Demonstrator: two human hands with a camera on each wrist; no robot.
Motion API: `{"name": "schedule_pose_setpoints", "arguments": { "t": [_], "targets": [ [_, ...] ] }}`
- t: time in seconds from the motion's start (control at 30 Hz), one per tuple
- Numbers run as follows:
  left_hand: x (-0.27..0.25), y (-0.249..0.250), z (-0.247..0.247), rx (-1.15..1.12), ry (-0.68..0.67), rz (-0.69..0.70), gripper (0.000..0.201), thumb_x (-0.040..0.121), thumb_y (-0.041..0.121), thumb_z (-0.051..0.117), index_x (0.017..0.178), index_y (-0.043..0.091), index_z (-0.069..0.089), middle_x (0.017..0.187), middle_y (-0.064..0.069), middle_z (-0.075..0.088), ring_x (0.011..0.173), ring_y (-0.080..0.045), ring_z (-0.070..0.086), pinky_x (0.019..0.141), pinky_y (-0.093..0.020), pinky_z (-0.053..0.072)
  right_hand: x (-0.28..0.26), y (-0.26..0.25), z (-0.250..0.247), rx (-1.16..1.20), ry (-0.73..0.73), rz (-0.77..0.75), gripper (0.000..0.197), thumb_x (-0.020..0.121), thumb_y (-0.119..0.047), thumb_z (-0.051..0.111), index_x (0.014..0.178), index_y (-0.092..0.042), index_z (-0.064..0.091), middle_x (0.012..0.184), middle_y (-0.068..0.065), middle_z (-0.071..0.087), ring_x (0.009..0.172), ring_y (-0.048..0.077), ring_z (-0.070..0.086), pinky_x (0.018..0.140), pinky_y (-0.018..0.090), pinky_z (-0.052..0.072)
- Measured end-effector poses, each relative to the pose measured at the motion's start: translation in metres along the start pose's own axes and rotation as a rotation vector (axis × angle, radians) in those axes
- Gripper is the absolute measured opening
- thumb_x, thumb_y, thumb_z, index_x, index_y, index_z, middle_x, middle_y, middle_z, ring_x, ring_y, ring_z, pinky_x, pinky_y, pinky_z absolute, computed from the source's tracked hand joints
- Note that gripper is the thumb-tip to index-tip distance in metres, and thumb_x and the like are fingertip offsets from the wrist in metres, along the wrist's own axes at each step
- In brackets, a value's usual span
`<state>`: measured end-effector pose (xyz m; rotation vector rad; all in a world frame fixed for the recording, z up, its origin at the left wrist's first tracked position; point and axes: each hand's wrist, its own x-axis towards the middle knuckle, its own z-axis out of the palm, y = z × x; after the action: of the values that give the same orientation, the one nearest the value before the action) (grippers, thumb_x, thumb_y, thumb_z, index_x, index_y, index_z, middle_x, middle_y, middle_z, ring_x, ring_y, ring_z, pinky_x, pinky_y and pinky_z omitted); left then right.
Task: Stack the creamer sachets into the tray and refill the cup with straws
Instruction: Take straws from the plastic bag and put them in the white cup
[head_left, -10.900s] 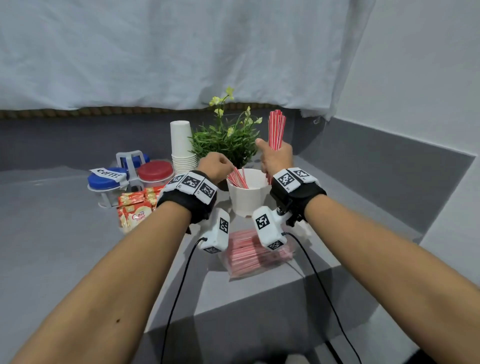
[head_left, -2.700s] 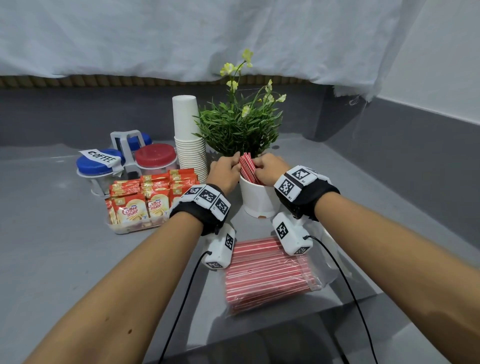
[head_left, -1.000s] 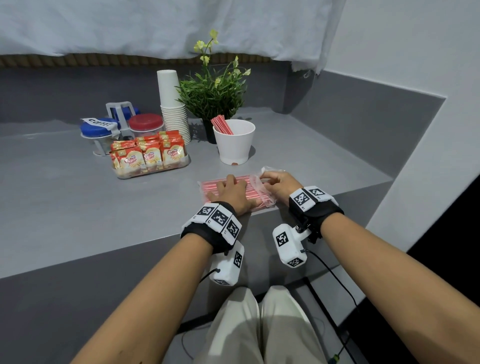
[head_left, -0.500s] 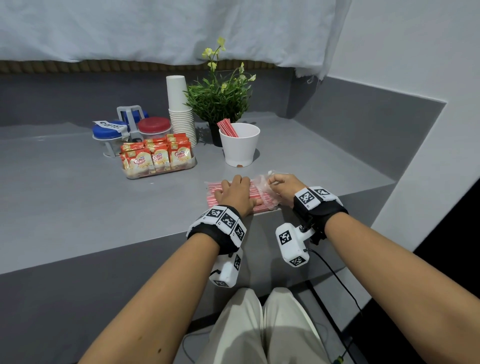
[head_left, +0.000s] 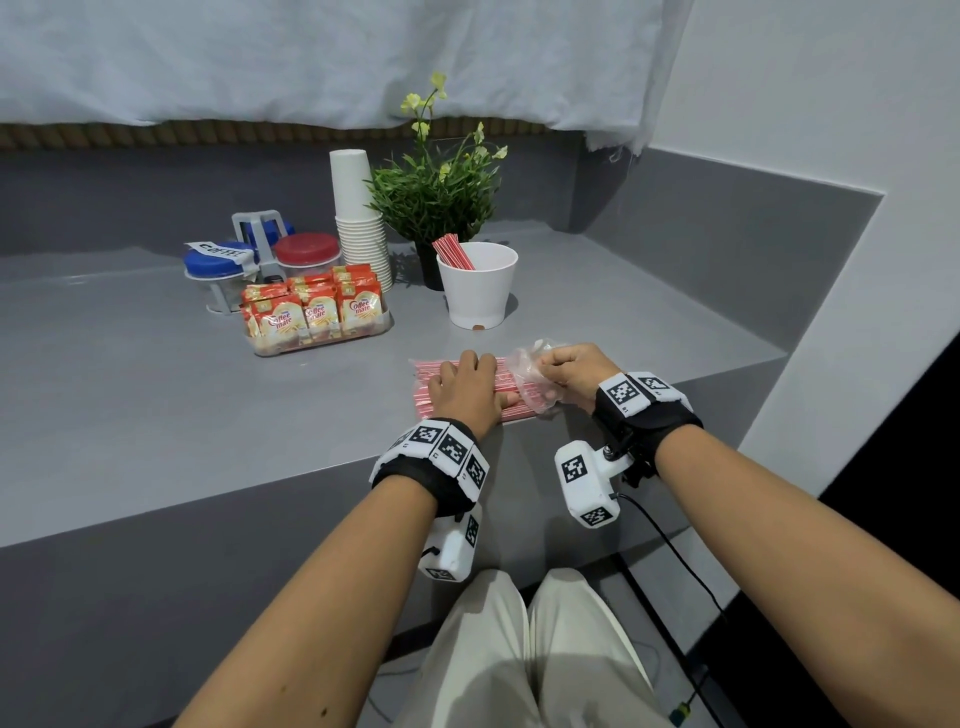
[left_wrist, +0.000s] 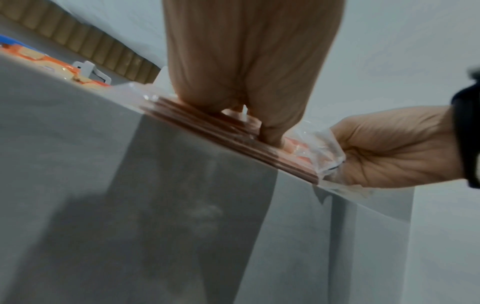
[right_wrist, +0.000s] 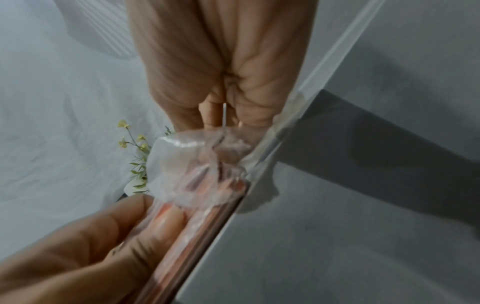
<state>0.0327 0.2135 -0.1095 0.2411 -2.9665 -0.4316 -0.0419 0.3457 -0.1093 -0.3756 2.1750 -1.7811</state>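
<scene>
A clear plastic packet of red straws (head_left: 423, 385) lies along the counter's front edge. My left hand (head_left: 465, 387) presses down on its middle with the fingers laid over it, as the left wrist view shows for the same left hand (left_wrist: 249, 82). My right hand (head_left: 566, 366) grips the crumpled open end of the bag (head_left: 530, 364), fingers curled; the right wrist view has this bag end (right_wrist: 197, 156) bunched below the palm. The white cup (head_left: 480, 296) behind holds a few red straws (head_left: 453, 252). Creamer sachets (head_left: 311, 312) stand packed in the clear tray (head_left: 322, 347) at left.
Behind the tray stand a stack of paper cups (head_left: 358, 223), a potted plant (head_left: 436, 192) and jars with a red lid (head_left: 306, 248) and a blue lid (head_left: 215, 259). A grey wall borders the counter on the right. My legs are below the counter edge.
Both hands left the cup, where they had been setting straws, and came down onto the straw packet. In the last second they hold there while the right hand bunches the bag's end.
</scene>
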Motion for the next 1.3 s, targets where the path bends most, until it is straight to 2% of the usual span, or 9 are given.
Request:
{"name": "schedule_pose_setpoints", "arguments": {
  "t": [0.07,0.17,0.33,0.5,0.6,0.7,0.87,0.97,1.3],
  "targets": [
    [0.0,0.0,0.003,-0.001,0.038,0.002,0.038,0.093,0.032,0.049,0.124,0.012,0.042,0.13,-0.01,0.042,0.119,-0.034,0.039,0.1,-0.042,0.031,-0.003,-0.003,-0.002,0.018,-0.087,0.021,0.02,0.085,0.01,0.05,0.096,-0.003,0.06,0.073,0.009,0.053,0.061,0.017,0.053,0.051,0.023,0.049],
    [0.0,-0.001,0.004,-0.02,0.065,0.012,0.034,0.094,0.026,0.048,0.124,0.012,0.043,0.13,-0.01,0.043,0.119,-0.034,0.039,0.1,-0.043,0.031,-0.001,-0.004,-0.002,-0.095,-0.12,-0.025,0.033,0.081,0.015,0.05,0.1,-0.008,0.062,0.08,0.008,0.056,0.069,0.016,0.055,0.064,0.024,0.047],
    [-0.002,-0.004,-0.001,-0.068,0.042,0.017,0.038,0.093,0.032,0.049,0.124,0.011,0.044,0.13,-0.011,0.044,0.12,-0.031,0.04,0.101,-0.04,0.03,-0.003,0.004,0.004,-0.182,-0.019,-0.134,0.023,0.075,0.008,0.066,0.072,-0.015,0.066,0.049,-0.015,0.059,0.043,-0.006,0.05,0.053,0.016,0.04],
    [-0.005,-0.012,-0.005,-0.103,0.01,0.023,0.039,0.094,0.034,0.048,0.125,0.012,0.044,0.129,-0.01,0.044,0.122,-0.029,0.039,0.104,-0.04,0.028,-0.002,0.005,-0.004,-0.039,0.057,-0.094,0.017,0.082,0.008,0.059,0.096,0.001,0.067,0.067,0.003,0.059,0.051,0.006,0.056,0.045,0.016,0.048],
    [-0.005,-0.012,-0.004,-0.103,0.015,0.013,0.038,0.094,0.034,0.046,0.126,0.013,0.044,0.13,-0.01,0.044,0.122,-0.03,0.039,0.104,-0.042,0.027,-0.002,0.005,-0.007,0.006,0.036,-0.064,0.018,0.084,0.008,0.055,0.08,-0.006,0.065,0.07,0.006,0.057,0.061,0.019,0.054,0.041,0.019,0.05],
    [-0.006,-0.01,-0.004,-0.1,0.02,0.005,0.037,0.095,0.034,0.046,0.126,0.013,0.044,0.13,-0.01,0.044,0.123,-0.03,0.039,0.104,-0.043,0.027,0.002,0.007,-0.002,0.006,-0.031,-0.054,0.016,0.086,0.002,0.056,0.092,-0.009,0.065,0.078,0.007,0.059,0.068,0.025,0.056,0.039,0.021,0.048],
    [-0.004,-0.011,-0.005,-0.092,0.006,-0.001,0.039,0.095,0.035,0.045,0.127,0.014,0.042,0.131,-0.01,0.043,0.122,-0.03,0.039,0.104,-0.042,0.028,0.002,0.003,0.001,-0.045,0.031,-0.11,0.018,0.084,0.004,0.058,0.1,0.003,0.066,0.073,0.003,0.058,0.064,0.016,0.053,0.045,0.015,0.048],
    [-0.004,-0.013,-0.005,-0.116,-0.015,-0.01,0.041,0.094,0.035,0.046,0.13,0.014,0.041,0.133,-0.01,0.041,0.124,-0.03,0.038,0.105,-0.042,0.028,-0.001,0.0,-0.008,0.033,0.068,-0.072,0.01,0.083,0.004,0.059,0.079,-0.002,0.065,0.071,0.007,0.057,0.061,0.019,0.052,0.047,0.02,0.05],
    [-0.005,-0.011,-0.006,-0.114,-0.029,-0.023,0.04,0.095,0.034,0.046,0.129,0.014,0.04,0.133,-0.011,0.039,0.124,-0.031,0.036,0.103,-0.042,0.029,-0.007,0.004,0.001,0.185,0.036,0.001,0.024,0.09,0.0,0.05,0.066,-0.004,0.051,0.034,0.0,0.044,0.022,0.006,0.033,0.028,0.01,0.028]
  ]
}}
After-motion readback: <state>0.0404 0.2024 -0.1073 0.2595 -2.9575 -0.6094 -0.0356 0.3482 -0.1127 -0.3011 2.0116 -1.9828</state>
